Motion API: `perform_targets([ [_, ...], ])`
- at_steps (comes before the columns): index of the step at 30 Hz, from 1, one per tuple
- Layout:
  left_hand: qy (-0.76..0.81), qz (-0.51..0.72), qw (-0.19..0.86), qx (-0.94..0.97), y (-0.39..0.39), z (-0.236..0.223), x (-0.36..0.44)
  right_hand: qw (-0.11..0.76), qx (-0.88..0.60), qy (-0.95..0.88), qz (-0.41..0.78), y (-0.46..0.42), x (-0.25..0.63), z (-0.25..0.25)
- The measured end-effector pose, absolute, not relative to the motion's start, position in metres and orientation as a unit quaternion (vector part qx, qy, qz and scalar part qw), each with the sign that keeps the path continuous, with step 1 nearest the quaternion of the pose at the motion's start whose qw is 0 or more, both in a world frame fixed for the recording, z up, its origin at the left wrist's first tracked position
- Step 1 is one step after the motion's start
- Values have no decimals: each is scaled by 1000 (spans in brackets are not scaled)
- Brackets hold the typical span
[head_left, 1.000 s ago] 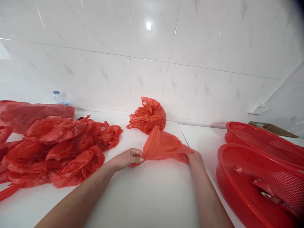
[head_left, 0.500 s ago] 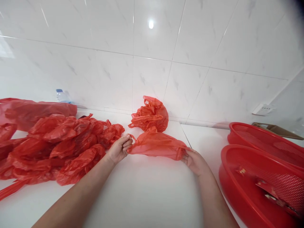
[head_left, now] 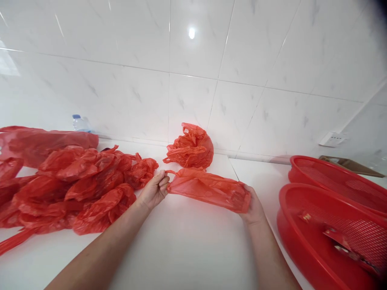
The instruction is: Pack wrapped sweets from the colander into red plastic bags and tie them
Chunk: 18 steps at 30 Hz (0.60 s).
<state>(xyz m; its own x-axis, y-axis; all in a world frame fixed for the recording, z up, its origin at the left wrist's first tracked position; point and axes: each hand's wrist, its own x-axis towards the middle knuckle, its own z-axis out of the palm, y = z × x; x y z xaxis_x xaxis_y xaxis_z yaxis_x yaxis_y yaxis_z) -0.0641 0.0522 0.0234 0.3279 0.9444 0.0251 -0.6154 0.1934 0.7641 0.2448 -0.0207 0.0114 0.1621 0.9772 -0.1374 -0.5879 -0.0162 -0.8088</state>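
Observation:
Both my hands hold one thin red plastic bag (head_left: 208, 189), stretched flat between them just above the white counter (head_left: 187, 249). My left hand (head_left: 155, 188) pinches the bag's left end, fingers closed. At the bag's right end my right hand (head_left: 252, 205) grips it, with the fingers mostly hidden behind the plastic. A crumpled red bag (head_left: 190, 147) sits just beyond, against the tiled wall. A heap of red bags (head_left: 69, 185) lies to the left of my left hand.
Two red plastic mesh baskets (head_left: 329, 225) stand at the right, the near one holding scraps of red packaging. A clear bottle with a blue cap (head_left: 79, 123) stands at the back left. A wall socket (head_left: 331, 139) is at the right.
The bag went from a puffed cone to a flat, stretched strip. My left hand moved left and farther away; my right hand shifted slightly right and closed over the bag's end.

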Motion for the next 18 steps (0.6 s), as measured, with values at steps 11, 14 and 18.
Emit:
perform_targets([
  [11,232,427,-43,873,-25,76,-36,590,-361,-299,657,-19,210,20],
  [14,256,255,-72,930,-19,80,-26,583,-351,-280,677,-25,210,24],
  [18,384,169,-53,906,12,76,-32,579,-341,-280,686,-28,218,25],
])
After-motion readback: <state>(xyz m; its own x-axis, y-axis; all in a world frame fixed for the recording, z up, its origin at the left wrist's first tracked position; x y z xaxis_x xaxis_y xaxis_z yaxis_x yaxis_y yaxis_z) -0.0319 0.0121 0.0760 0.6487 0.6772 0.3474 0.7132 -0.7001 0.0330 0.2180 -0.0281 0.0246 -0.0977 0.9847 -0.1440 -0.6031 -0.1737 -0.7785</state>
